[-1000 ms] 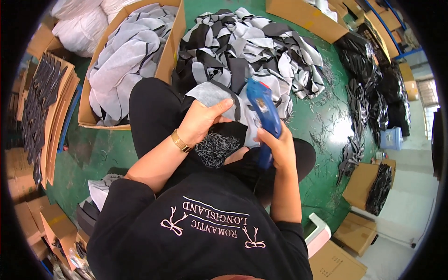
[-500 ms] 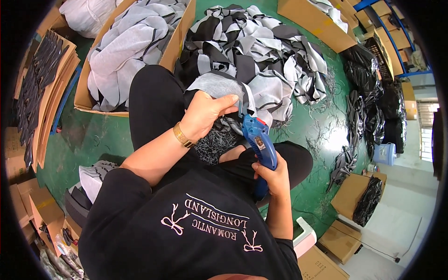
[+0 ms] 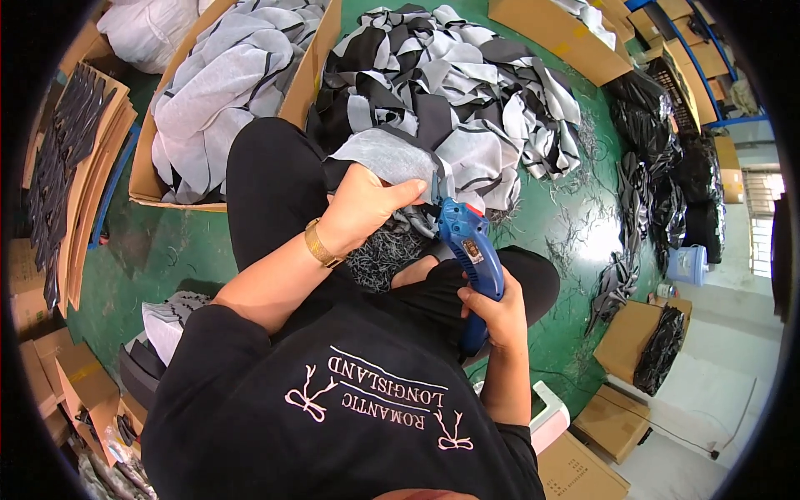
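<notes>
Just above the centre of the view, at twelve o'clock, the grey fabric piece hangs from the left hand, whose grip pinches its near edge, thumb uppermost and aimed at two o'clock. The right hand, at about four o'clock, has its grip wrapped around the handle of a blue handheld tool, its narrow nose pointing toward eleven o'clock and reaching the fabric's right-hand edge. Whether the nose is biting into the cloth is too small to tell.

Loose dark-and-grey clippings lie below the left hand, a heap of fabric pieces spreads at one o'clock, and a cardboard box of similar cloth stands between ten and eleven.

To work well here, the edge probably wants light tension between thumb and nose, so it does not fold into the tool. The left thumb lies close to that nose and would be safer further toward nine o'clock. The tool should follow the edge smoothly, without twisting the wrist.
</notes>
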Available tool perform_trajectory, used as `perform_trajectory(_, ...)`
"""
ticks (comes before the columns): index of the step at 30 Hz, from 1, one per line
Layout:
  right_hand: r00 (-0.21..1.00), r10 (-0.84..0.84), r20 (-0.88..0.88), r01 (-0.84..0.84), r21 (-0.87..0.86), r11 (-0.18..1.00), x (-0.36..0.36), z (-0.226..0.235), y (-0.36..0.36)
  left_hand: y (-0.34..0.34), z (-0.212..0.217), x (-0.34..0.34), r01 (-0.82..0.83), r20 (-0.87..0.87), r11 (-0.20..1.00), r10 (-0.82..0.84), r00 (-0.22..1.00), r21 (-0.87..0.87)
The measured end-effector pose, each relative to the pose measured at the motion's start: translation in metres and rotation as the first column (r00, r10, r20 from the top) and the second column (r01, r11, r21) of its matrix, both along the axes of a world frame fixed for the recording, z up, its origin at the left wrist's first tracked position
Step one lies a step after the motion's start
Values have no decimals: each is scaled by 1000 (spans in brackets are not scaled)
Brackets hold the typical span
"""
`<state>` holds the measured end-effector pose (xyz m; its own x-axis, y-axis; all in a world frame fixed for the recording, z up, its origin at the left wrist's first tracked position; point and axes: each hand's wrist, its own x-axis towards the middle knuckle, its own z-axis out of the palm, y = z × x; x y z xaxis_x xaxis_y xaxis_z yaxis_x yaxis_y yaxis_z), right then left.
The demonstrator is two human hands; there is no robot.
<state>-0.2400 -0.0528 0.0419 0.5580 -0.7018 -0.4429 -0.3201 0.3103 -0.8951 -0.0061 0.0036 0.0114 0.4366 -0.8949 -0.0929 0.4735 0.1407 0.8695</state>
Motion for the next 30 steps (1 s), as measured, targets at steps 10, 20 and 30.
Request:
perform_trajectory(10, 998, 19, 65, -26, 94, 995, -7, 1, -7, 3, 2, 10, 91, 283, 996, -79, 956, -27)
perform_trajectory(20, 988, -136, 69, 147, -195, 970, 33, 11, -35, 4, -5, -2, 411, 142, 910, -413, 900, 45)
perform_trajectory(30, 992, -56, 109, 74, -171, 982, 52, -6, -30, -7, -2, -10, 163, -272, 987, -153, 950, 14)
